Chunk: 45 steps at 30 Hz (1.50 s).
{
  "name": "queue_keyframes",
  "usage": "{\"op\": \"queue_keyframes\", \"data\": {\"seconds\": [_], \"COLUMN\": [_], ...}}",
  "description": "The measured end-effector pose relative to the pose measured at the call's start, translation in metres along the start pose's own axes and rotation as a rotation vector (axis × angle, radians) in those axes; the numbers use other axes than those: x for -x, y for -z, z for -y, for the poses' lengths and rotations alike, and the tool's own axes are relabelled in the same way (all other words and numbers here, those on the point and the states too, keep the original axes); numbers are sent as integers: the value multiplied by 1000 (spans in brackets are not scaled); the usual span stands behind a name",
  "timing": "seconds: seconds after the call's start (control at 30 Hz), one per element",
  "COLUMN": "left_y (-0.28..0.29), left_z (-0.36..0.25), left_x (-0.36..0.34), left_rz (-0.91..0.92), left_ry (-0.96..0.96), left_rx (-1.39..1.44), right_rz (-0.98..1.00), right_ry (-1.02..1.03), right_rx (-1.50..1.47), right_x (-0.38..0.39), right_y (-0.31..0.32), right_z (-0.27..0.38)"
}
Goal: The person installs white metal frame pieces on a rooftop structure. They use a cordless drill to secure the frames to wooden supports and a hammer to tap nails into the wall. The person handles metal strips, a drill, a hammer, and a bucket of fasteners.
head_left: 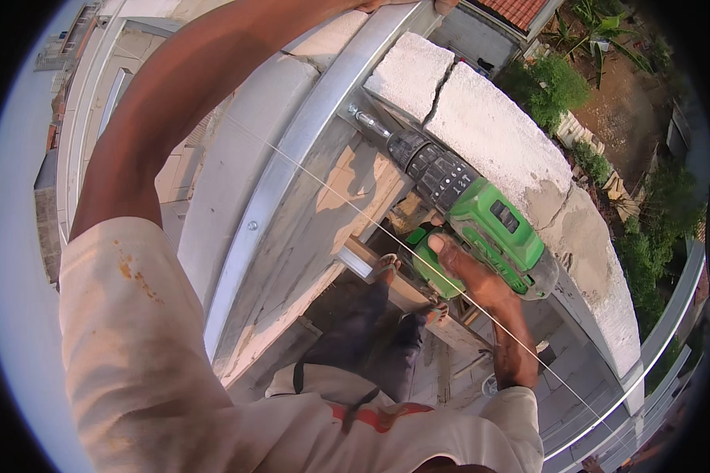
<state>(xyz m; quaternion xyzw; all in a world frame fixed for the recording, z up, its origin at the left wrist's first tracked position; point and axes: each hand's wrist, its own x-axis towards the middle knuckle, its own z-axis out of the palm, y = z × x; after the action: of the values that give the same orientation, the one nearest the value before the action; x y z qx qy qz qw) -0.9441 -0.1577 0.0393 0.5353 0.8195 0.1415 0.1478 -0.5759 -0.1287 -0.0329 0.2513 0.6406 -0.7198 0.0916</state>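
My right hand (477,268) is wrapped round the grip of a green and black cordless drill (493,221). The drill points to the upper left, its long silver driver bit (369,122) ending at the side of a galvanized metal channel (288,162). A small screw head seems to sit at the bit's tip. Lower down the channel, another screw (252,226) is set in the metal. At the top edge my left hand (363,5) grips the channel's upper end, a fingertip showing on its far side; most of that hand is cut off by the frame.
Cracked white masonry (501,118) runs along the right of the drill. A thin string (323,185) crosses diagonally in front of me. My feet (436,314) stand on wooden planks (410,296) over a deep drop. Trees and a red tiled roof (509,11) lie far below.
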Motion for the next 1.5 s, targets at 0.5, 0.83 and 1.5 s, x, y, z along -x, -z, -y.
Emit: {"op": "queue_keyframes", "data": {"seconds": [0.5, 0.83, 1.5], "left_y": [-4, -206, -184], "left_z": [-105, -123, -108], "left_x": [168, 218, 141], "left_rz": [-1009, -668, -895], "left_ry": [-386, 296, -120], "left_rx": [251, 2398, 2672], "right_rz": [-86, -74, -174], "right_ry": [151, 197, 208], "right_rx": [-123, -90, -233], "right_x": [-22, -7, 37], "right_y": [-7, -15, -6], "right_z": [-35, -17, -45]}}
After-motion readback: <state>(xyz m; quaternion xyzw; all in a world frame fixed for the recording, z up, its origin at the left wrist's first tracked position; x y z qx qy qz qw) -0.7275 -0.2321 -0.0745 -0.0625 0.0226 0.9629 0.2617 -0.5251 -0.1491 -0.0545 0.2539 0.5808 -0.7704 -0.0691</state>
